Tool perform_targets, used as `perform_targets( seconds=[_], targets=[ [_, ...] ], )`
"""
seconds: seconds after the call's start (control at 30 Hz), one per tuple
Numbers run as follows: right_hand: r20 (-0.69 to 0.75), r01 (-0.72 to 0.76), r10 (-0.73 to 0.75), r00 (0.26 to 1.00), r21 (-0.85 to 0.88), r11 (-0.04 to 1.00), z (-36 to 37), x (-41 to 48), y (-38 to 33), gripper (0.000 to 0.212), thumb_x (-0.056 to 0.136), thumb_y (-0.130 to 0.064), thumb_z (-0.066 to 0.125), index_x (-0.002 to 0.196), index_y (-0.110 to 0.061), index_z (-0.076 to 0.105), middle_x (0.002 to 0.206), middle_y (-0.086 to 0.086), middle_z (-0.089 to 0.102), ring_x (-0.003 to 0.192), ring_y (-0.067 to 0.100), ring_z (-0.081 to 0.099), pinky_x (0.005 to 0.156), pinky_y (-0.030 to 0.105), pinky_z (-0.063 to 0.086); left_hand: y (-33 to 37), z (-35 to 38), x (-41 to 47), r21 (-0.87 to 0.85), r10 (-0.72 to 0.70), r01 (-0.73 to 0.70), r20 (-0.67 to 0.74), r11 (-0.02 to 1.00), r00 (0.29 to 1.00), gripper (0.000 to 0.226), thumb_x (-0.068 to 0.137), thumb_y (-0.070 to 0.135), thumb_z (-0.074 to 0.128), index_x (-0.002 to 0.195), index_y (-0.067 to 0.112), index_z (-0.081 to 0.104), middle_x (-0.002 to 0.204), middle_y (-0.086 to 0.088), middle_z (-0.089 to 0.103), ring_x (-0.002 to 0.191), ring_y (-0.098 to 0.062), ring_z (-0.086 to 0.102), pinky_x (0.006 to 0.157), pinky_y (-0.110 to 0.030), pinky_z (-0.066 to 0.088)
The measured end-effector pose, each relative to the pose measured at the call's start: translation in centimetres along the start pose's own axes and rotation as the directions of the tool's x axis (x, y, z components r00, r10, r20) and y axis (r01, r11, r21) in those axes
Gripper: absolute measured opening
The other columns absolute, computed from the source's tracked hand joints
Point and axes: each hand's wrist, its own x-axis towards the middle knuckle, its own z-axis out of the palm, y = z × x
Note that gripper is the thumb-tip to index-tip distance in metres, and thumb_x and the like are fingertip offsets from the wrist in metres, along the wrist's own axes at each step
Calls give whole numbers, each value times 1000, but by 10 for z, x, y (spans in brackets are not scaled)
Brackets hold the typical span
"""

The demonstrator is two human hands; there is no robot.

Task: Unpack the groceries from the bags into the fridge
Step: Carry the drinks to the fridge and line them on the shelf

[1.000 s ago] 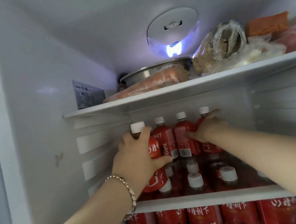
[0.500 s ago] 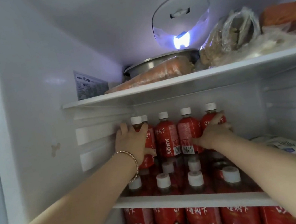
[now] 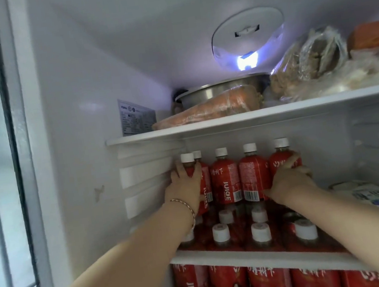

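Juice bottles (image 3: 226,179) beside white pouch (image 3: 373,197)

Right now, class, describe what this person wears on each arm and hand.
No sleeve shows on either arm; both are bare. The left hand has a thin, pale, beaded-looking bracelet at its wrist. The right hand and its wrist show nothing worn.
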Motion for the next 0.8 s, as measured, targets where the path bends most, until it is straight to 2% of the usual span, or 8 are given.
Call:
perform_targets(
  seconds=[0.07,0.13,0.2,0.3,0.43,0.53,0.63,0.8],
  targets=[
    [16,76,-75,997,-87,993,-8,-18,0,83,88,-31,61,146,2,12,139,24,42,123,32,50,93,37,47,-2,-14,-12,3,21,-21,55,1000,998,83,91,16,57,150,25,0,153,-27,-7,139,-39,18,110,-43,32],
    [69,217,-211,975,-102,971,-20,-44,-2,41,88,-25,58,124,-7,51,115,10,61,102,24,62,79,30,50,-2,-27,-35,20,81,-81,-3,997,997,72,90,16,56,148,22,13,151,-23,15,132,-36,33,102,-41,38],
    [143,356,-345,928,-55,933,-31,-72,-5,24,88,-23,57,106,-8,63,101,8,66,87,21,65,70,28,51,-2,-36,-62,-3,146,-147,-96,989,985,50,91,15,52,138,16,34,137,-15,41,121,-31,45,93,-39,43],
    [227,455,-482,846,162,876,-42,-125,-12,20,90,-24,60,94,-7,69,83,4,68,63,13,62,54,24,52,-7,-46,-110,-43,202,-208,-116,977,973,27,93,20,46,116,11,55,120,-11,56,111,-29,53,83,-35,45],
    [195,523,-589,784,304,796,-50,-193,-20,20,91,-20,58,72,-21,64,64,-3,66,50,6,59,48,18,44,-29,-59,-168,-104,257,-256,-2,961,966,21,92,24,41,97,12,58,93,-3,59,89,-25,58,68,-29,42],
    [254,563,-621,742,266,782,-47,-239,-31,19,88,-18,55,75,-15,68,68,-1,70,46,4,58,47,18,45,-64,-64,-205,-241,231,-161,297,957,927,31,94,26,42,73,5,50,67,0,53,65,-19,57,58,-25,46],
    [373,581,-638,674,265,769,-47,-280,-42,14,89,-18,55,83,-14,67,72,0,70,48,3,58,43,13,42,-105,-67,-242,-311,147,59,598,949,788,33,96,28,44,75,4,51,67,-5,61,54,-17,58,56,-27,53],
    [546,748,-688,478,158,644,-37,-353,-71,14,91,-23,54,86,-14,64,75,-3,65,61,10,59,57,19,48,-165,-68,-321,-81,-61,114,478,990,876,32,95,30,43,83,6,59,73,-6,63,69,-24,58,67,-30,51]
  ],
)
